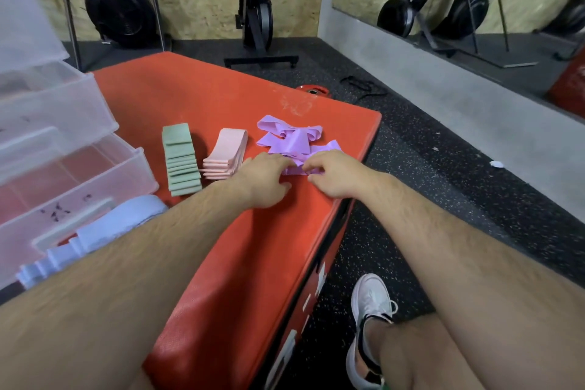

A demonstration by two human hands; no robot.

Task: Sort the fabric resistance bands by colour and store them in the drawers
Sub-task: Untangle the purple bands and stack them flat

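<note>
A loose heap of purple bands (292, 138) lies near the far right corner of the red padded box (196, 95). My left hand (264, 179) and my right hand (334, 172) rest at the heap's near edge, fingers pinching a purple band between them. To the left lie a stack of pink bands (226, 152) and a fanned row of green bands (180, 158). A row of light blue bands (95, 233) lies by my left forearm. The clear plastic drawer unit (63, 123) stands at the left with its lower drawer (95, 180) pulled out.
The box's right edge drops to a speckled black floor, where my white shoe (370, 304) stands. A red weight plate (313, 91) and a black strap lie beyond the box. Gym machines stand against the plywood wall; a mirror runs along the right.
</note>
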